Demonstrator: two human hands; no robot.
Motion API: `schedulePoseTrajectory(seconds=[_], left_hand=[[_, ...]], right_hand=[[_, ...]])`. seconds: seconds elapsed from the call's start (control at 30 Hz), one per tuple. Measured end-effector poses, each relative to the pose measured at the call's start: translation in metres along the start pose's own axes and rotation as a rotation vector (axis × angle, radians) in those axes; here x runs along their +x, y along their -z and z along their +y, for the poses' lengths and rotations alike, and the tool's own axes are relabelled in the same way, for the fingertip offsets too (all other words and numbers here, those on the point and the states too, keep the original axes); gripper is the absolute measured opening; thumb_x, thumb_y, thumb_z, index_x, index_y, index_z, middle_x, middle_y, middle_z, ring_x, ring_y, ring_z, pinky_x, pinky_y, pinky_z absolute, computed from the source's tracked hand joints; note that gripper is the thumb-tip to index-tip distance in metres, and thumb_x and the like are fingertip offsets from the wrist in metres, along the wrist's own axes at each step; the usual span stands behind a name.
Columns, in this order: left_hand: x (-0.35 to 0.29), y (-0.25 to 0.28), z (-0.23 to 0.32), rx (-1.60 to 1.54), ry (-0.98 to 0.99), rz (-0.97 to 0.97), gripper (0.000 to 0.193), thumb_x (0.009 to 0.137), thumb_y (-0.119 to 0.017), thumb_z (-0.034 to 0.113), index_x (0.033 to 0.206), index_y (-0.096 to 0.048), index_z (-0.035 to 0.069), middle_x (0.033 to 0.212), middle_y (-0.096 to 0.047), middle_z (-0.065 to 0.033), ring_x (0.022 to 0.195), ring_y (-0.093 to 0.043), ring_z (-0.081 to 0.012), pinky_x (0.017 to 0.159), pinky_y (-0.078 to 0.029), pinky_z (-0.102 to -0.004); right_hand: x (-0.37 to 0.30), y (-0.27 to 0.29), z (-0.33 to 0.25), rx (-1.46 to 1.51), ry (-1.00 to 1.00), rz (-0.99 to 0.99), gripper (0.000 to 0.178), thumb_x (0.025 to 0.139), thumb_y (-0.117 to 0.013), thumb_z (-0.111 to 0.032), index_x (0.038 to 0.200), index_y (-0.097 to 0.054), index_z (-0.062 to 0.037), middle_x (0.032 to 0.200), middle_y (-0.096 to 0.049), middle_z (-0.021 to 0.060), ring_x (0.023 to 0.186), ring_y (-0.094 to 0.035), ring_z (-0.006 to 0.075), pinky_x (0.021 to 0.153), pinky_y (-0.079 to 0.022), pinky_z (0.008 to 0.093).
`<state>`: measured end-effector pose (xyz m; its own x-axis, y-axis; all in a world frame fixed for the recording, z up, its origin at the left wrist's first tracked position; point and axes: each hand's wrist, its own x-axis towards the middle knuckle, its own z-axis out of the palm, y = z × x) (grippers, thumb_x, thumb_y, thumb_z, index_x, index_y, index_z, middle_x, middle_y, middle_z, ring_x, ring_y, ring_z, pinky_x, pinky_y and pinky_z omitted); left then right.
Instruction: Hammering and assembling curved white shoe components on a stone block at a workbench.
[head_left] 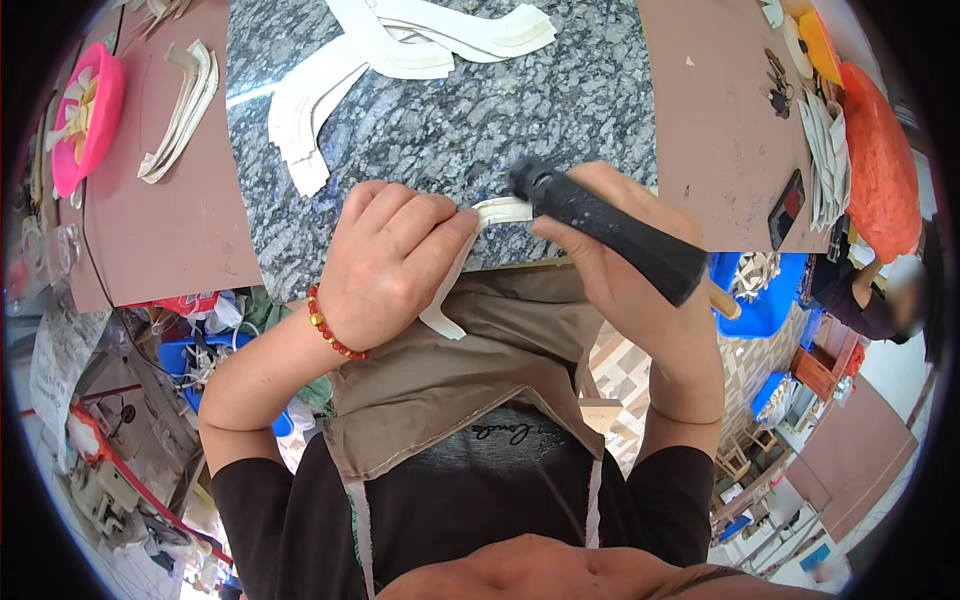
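Left hand's pinching that curved cream strip; at its 3 o'clock end, right hand's gripping a hammer.

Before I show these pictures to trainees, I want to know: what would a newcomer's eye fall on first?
Probably the black hammer-like tool in the right hand, near the white curved strip that the left hand holds at the slab's near edge. Then the orange-red bag, far right, and the pink bowl, far left.

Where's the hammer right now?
In the head view, right of centre: the hammer is in the right hand, its far end beside the white strip.
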<state>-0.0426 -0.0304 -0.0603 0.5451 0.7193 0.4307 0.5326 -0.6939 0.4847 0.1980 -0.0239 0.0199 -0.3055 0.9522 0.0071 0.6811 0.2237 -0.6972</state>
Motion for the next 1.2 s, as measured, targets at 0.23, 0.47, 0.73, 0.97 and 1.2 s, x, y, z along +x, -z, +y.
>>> schedulePoseTrajectory(seconds=[0.23, 0.47, 0.73, 0.97, 1.2], left_hand=[[0.002, 0.004, 0.005, 0.147, -0.043, -0.107, 0.035, 0.080, -0.071, 0.011, 0.114, -0.071, 0.004, 0.110, -0.065, -0.0049, 0.092, -0.063, -0.0215, 0.088, -0.048, -0.0396], [-0.003, 0.003, 0.006, 0.057, 0.012, -0.047, 0.039, 0.076, -0.080, 0.006, 0.114, -0.073, 0.001, 0.108, -0.066, -0.0087, 0.089, -0.063, -0.0268, 0.082, -0.050, -0.0413], [-0.017, -0.010, 0.018, 0.071, 0.135, 0.130, 0.033, 0.078, -0.084, 0.006, 0.109, -0.076, 0.006, 0.102, -0.067, -0.0046, 0.086, -0.064, -0.0221, 0.080, -0.046, -0.0403], [-0.020, -0.017, 0.020, 0.170, 0.094, 0.172, 0.031, 0.080, -0.078, 0.007, 0.111, -0.075, 0.003, 0.104, -0.067, -0.0044, 0.086, -0.063, -0.0199, 0.082, -0.046, -0.0421], [-0.017, -0.014, 0.026, 0.235, 0.102, 0.077, 0.031, 0.082, -0.074, 0.010, 0.112, -0.073, 0.000, 0.108, -0.066, -0.0063, 0.090, -0.063, -0.0210, 0.083, -0.047, -0.0435]], right_hand=[[0.003, -0.004, -0.009, -0.039, 0.051, -0.121, 0.026, 0.091, -0.085, -0.014, 0.107, -0.069, -0.0025, 0.087, -0.066, 0.0115, 0.070, -0.063, 0.0284, 0.066, -0.053, 0.0340], [0.003, -0.006, -0.014, 0.005, 0.006, -0.129, 0.023, 0.091, -0.085, -0.013, 0.102, -0.068, -0.0030, 0.085, -0.065, 0.0121, 0.070, -0.065, 0.0332, 0.064, -0.052, 0.0364], [0.003, -0.006, -0.007, 0.065, 0.008, -0.111, 0.024, 0.091, -0.085, -0.013, 0.103, -0.068, -0.0013, 0.086, -0.066, 0.0124, 0.070, -0.066, 0.0316, 0.065, -0.053, 0.0359], [0.007, -0.005, -0.011, 0.021, 0.169, -0.020, 0.024, 0.091, -0.085, -0.013, 0.106, -0.069, -0.0014, 0.089, -0.067, 0.0125, 0.074, -0.067, 0.0321, 0.066, -0.054, 0.0356], [0.004, -0.007, -0.017, 0.052, 0.030, -0.084, 0.020, 0.091, -0.083, -0.009, 0.103, -0.068, -0.0018, 0.085, -0.067, 0.0136, 0.075, -0.068, 0.0369, 0.066, -0.054, 0.0374]])
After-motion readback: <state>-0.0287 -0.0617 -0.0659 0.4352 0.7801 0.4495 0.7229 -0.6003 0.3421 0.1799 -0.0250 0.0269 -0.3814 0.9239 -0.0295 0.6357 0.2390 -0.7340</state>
